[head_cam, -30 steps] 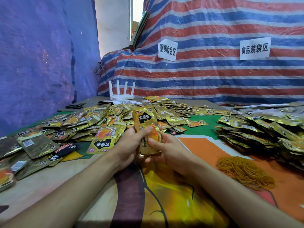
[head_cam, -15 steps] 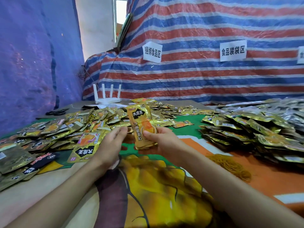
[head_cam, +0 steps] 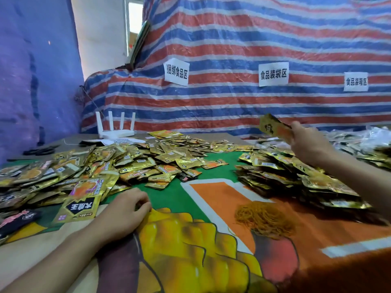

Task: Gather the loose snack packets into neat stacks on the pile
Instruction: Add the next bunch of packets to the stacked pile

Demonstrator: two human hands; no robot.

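Loose gold snack packets [head_cam: 135, 161] lie scattered over the left and middle of the table. A pile of stacked packets [head_cam: 296, 178] sits on the right. My right hand [head_cam: 306, 142] is raised over that pile and grips a small stack of gold packets [head_cam: 275, 126] by one end. My left hand [head_cam: 124, 212] rests on the tablecloth near the loose packets, fingers loosely curled, holding nothing. A large gold packet [head_cam: 82, 199] lies just left of it.
A heap of orange rubber bands [head_cam: 262, 217] lies on the printed tablecloth [head_cam: 211, 193] in front of the pile. A white router [head_cam: 115, 126] stands at the back left. A striped tarp [head_cam: 232, 49] with paper labels hangs behind the table.
My right hand has carried the packet stack from the table's middle up and to the right, over the pile. My left hand has let go of it and dropped to the cloth.
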